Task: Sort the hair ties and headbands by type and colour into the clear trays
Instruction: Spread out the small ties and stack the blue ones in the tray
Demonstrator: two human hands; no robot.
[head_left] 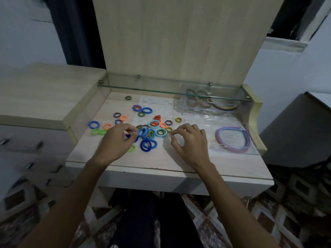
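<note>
Fingers, left hand (117, 140): curled, with thumb and fingertips drawn together over a dark blue hair tie (132, 138); whether the tie is actually pinched cannot be told.
Fingers, right hand (188, 140): loosely curled, thumb and forefinger held apart, nothing gripped; the hand is held beside the loose hair ties (152, 130).
Loose hair ties: scattered over the middle of the table (161, 163) in blue, teal, orange, red, green, olive and dark striped colours, several overlapping between the 2 hands.
Outliers: 1 blue tie (93, 124) and 2 green ties (98, 131) are seen at the left; 1 dark striped tie (128, 98) lies alone near the back.
Front tray (232, 153): clear, placed at the right of the table; pink and lilac headbands (232, 138) are laid in it.
Back tray (202, 109): clear, set under the glass shelf (161, 89); pale ties (197, 102) and a dark-and-tan headband (225, 107) are held in it.
</note>
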